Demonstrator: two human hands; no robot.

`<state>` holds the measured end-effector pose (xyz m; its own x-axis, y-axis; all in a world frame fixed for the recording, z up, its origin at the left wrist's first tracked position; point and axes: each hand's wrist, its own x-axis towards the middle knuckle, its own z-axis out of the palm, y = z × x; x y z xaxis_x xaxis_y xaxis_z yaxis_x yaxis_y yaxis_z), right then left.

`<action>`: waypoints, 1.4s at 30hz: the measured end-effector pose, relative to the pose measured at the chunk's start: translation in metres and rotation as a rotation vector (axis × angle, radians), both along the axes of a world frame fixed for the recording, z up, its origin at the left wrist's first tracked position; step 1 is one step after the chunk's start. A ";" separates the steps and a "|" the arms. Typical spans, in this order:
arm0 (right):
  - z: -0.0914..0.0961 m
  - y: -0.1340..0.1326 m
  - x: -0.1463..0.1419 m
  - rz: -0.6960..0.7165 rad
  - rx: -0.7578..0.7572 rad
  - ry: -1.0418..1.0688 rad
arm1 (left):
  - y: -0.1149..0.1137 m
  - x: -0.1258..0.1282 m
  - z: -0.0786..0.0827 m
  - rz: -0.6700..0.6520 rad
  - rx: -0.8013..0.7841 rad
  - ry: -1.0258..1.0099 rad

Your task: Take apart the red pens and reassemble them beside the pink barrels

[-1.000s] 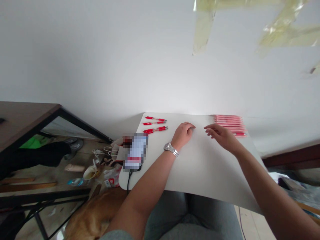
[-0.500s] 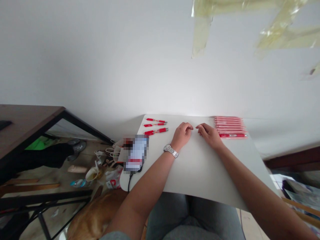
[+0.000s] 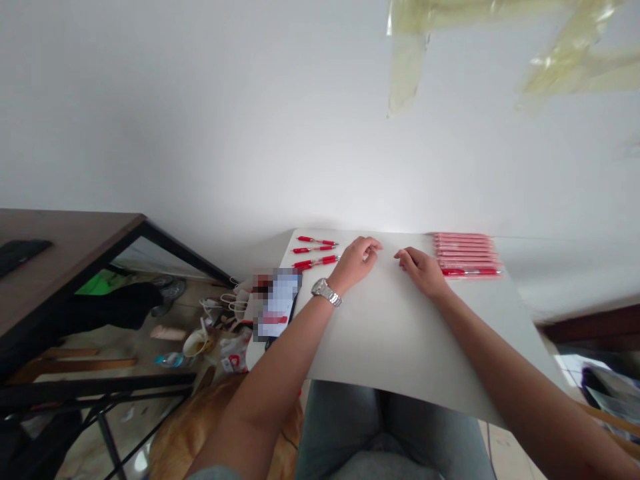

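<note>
My left hand (image 3: 357, 261), with a silver wristwatch (image 3: 326, 292) on its wrist, hovers over the white table (image 3: 390, 333). Its loosely bent fingers are apart with nothing in them. To its left lie several red pens (image 3: 316, 250), the nearest pair close to the hand. Facing it, my right hand (image 3: 421, 272) has its fingers curled inward, and nothing shows in them. Just right of that hand is a row of several red pens in clear wrappers (image 3: 465, 248). One brighter red pen (image 3: 473, 272) lies along the row's near side.
A phone with a blurred screen (image 3: 279, 303) stands at the table's left edge. Behind the table rises a white wall (image 3: 250, 120) with yellowed tape (image 3: 407, 73). A dark desk (image 3: 65, 233) is at left; a brown dog (image 3: 200, 433) lies below, near a bottle (image 3: 170, 361) and bag (image 3: 235, 350).
My left hand has shifted slightly left, toward the loose pens, its fingers a little more stretched. My right hand's fingers have curled in more. The whole view has moved a little.
</note>
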<state>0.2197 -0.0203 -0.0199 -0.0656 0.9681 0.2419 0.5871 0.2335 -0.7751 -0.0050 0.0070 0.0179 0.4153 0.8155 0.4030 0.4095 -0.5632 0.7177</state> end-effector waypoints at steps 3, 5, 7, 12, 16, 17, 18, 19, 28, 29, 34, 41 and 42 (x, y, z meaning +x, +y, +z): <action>-0.001 0.001 0.000 -0.001 -0.005 0.008 | 0.014 -0.033 0.014 0.043 0.047 0.078; -0.003 0.001 0.000 0.005 -0.004 0.020 | 0.025 -0.057 0.020 0.092 0.048 0.162; -0.004 0.001 0.000 0.011 -0.002 0.024 | 0.034 -0.079 0.025 0.135 0.037 0.254; -0.004 0.001 0.000 0.011 0.005 0.030 | 0.054 -0.117 0.030 0.175 0.060 0.479; -0.004 0.001 0.000 0.013 -0.003 0.034 | 0.068 -0.130 0.032 0.147 0.032 0.587; -0.004 0.001 0.000 0.013 -0.006 0.036 | 0.071 -0.132 0.032 0.137 0.028 0.608; -0.004 0.001 0.000 0.013 -0.007 0.038 | 0.074 -0.133 0.033 0.121 0.023 0.631; -0.004 0.001 0.000 0.014 -0.007 0.040 | 0.077 -0.134 0.033 0.107 0.015 0.650; -0.002 0.000 -0.001 0.024 -0.006 0.052 | 0.086 -0.136 0.032 0.069 -0.027 0.677; -0.002 0.000 -0.001 0.022 -0.005 0.054 | 0.085 -0.136 0.033 0.072 -0.011 0.657; -0.003 0.000 0.000 0.027 -0.012 0.051 | 0.072 -0.119 0.050 0.069 0.006 0.382; -0.002 -0.001 0.000 0.022 -0.019 0.066 | 0.034 -0.055 0.053 0.010 -0.225 -0.111; -0.001 -0.001 0.000 0.021 -0.021 0.067 | 0.028 -0.045 0.048 0.004 -0.269 -0.200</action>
<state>0.2202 -0.0215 -0.0213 -0.0705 0.9716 0.2260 0.5288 0.2285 -0.8174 -0.0499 0.0354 0.0663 0.3468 0.9051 0.2460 0.2474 -0.3412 0.9069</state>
